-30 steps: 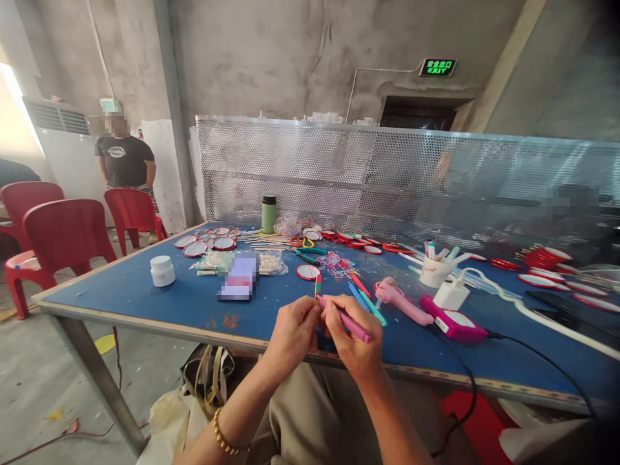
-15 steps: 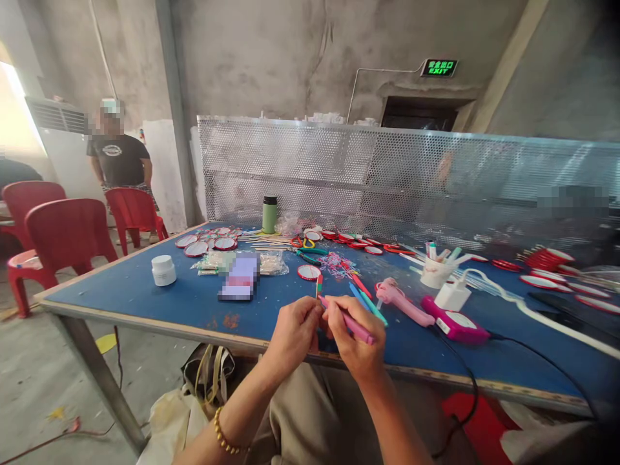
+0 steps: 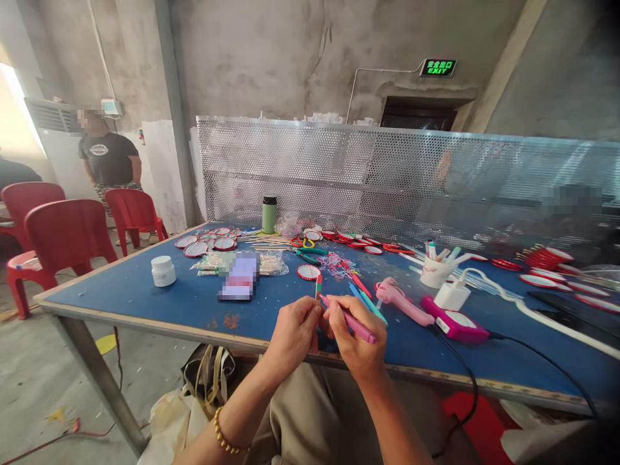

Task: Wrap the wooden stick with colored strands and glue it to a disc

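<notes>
My left hand [image 3: 292, 336] is closed around a thin stick painted red, white and green [image 3: 318, 284], which stands upright above my fingers. My right hand [image 3: 356, 339] grips a pink marker [image 3: 349, 320] like a pen, its tip touching the stick just above my left thumb. Both hands hover over the near edge of the blue table [image 3: 145, 294]. More markers, blue, teal and red [image 3: 364, 296], lie just beyond my hands.
On the table are a pink glue gun [image 3: 401, 302], a white cup of pens [image 3: 434, 270], a white charger [image 3: 451, 295], a white jar [image 3: 163, 270], a green bottle [image 3: 268, 214] and several round red-rimmed mirrors [image 3: 208, 243]. A person [image 3: 105, 161] stands far left behind red chairs [image 3: 68, 236].
My hands stay nearly still on the stick and marker. The person in the background has stepped further left.
</notes>
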`<state>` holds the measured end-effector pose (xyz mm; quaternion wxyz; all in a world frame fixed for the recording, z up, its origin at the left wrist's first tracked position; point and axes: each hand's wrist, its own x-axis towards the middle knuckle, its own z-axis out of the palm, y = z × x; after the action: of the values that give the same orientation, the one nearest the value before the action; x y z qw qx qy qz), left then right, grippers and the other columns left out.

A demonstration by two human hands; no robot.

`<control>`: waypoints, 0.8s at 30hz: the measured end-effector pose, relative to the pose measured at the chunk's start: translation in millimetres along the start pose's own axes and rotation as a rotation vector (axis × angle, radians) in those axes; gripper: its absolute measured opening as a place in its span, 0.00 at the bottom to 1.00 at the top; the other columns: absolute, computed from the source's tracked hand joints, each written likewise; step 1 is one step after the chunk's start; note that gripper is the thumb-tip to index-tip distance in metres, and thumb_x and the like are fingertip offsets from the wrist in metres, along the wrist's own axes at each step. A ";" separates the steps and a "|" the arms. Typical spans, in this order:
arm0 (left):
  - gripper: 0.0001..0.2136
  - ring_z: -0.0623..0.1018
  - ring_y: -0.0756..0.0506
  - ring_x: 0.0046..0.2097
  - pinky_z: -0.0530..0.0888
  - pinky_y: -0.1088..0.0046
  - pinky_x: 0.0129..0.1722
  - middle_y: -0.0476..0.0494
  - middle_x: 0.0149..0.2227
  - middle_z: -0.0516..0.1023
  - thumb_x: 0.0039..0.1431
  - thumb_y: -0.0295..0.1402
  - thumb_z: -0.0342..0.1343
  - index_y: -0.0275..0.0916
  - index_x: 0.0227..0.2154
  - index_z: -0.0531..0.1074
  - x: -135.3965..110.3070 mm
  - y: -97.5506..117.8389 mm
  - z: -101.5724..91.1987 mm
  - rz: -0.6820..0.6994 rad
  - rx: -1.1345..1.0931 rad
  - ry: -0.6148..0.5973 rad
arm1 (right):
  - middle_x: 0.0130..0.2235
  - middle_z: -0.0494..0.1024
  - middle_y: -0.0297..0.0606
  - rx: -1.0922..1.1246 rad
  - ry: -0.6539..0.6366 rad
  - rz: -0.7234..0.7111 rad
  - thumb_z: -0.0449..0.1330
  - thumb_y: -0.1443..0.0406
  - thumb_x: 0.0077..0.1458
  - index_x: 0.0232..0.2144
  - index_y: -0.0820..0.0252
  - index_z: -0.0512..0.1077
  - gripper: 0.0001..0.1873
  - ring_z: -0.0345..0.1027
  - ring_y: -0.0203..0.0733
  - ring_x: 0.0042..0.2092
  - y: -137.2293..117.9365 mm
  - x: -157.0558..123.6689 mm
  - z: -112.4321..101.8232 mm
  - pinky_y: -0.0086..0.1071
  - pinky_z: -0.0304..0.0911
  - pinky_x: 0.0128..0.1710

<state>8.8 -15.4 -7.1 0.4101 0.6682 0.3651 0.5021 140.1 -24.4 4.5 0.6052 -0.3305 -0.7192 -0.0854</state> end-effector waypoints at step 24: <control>0.15 0.67 0.53 0.16 0.61 0.80 0.20 0.55 0.15 0.65 0.64 0.41 0.47 0.38 0.25 0.67 -1.3 3.6 -0.8 -0.007 0.021 0.014 | 0.28 0.80 0.34 -0.022 0.003 -0.016 0.56 0.70 0.62 0.33 0.58 0.73 0.06 0.76 0.35 0.28 0.3 -1.0 1.9 0.27 0.69 0.29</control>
<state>8.0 -17.9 -4.2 0.4023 0.6677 0.3752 0.5015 138.8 -23.6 3.0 0.6021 -0.3312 -0.7198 -0.0984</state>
